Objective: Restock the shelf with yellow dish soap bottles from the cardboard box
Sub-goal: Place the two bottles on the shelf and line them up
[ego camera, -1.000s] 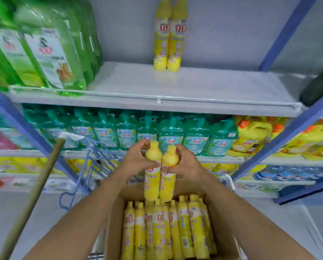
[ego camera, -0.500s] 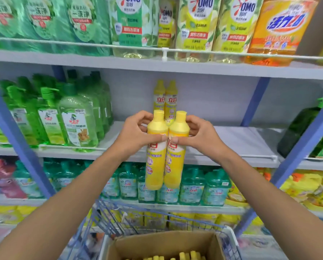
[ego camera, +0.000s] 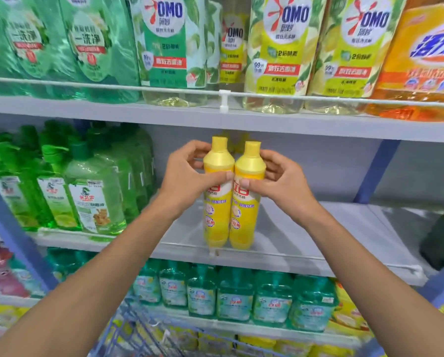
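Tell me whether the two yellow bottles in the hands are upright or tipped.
Upright. The two yellow bottles stand vertical, caps on top, side by side, bases at the shelf's front edge; whether they rest on it cannot be told.

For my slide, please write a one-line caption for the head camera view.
Left hand and right hand bring two yellow dish soap bottles to the middle shelf.
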`<state>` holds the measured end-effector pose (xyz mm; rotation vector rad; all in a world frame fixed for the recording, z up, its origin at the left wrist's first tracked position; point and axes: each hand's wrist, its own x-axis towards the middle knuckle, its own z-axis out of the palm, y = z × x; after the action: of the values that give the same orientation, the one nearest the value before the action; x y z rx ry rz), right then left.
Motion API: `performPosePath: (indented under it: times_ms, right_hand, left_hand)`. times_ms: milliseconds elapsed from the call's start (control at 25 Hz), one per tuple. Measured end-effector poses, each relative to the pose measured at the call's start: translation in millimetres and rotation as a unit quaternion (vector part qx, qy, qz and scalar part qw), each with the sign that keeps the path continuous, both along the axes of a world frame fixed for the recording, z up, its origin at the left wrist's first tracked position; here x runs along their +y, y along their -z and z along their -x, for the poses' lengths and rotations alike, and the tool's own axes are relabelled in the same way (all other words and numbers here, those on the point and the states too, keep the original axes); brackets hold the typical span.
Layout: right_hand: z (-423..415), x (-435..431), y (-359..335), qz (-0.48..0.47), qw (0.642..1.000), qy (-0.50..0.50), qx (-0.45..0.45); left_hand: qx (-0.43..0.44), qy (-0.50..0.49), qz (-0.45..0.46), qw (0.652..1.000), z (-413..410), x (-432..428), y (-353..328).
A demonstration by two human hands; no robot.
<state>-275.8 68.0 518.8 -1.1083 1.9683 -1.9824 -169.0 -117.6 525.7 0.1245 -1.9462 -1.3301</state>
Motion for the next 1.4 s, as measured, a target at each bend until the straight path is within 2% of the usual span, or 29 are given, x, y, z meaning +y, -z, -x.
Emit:
performPosePath:
  times_ms: [320,480,600,720,1000,1200,1400]
  right_hand:
    - [31.3,-32.1,49.5,-0.011,0.999,0.002,-0.051]
    - [24.8,-31.9,61.0,0.011,0.999,0.005,-0.045]
    - [7.9,-32.2,82.3,0.033,0.991,0.126,-0.032]
    - [-4.9,-39.1,103.4,-0.014,0.982,0.188,-0.012]
    - [9.4,-27.6,106.3,-0.038,0.995,0.086,-0.043]
    - [-4.5,-27.6,134.5,-0.082,0.981,0.174,-0.011]
    - [3.8,-31.7,137.7,-0.098,0.98,0.175,0.006]
  left_hand:
    - [-0.013,-0.002,-0.044,0.999,38.8,-25.1,49.9]
    - [-0.005,0.012,-0.062,0.998,36.5,-23.0,65.0]
    - [-0.044,0.073,-0.085,0.993,27.4,-34.2,78.3]
    - [-0.119,0.136,-0.074,0.981,18.3,-39.3,104.6]
    - [-0.105,0.014,-0.052,0.993,25.2,-19.4,119.9]
    - [-0.156,0.09,-0.055,0.982,20.3,-35.0,138.2]
    - [-0.153,0.044,-0.037,0.987,24.2,-31.7,144.3]
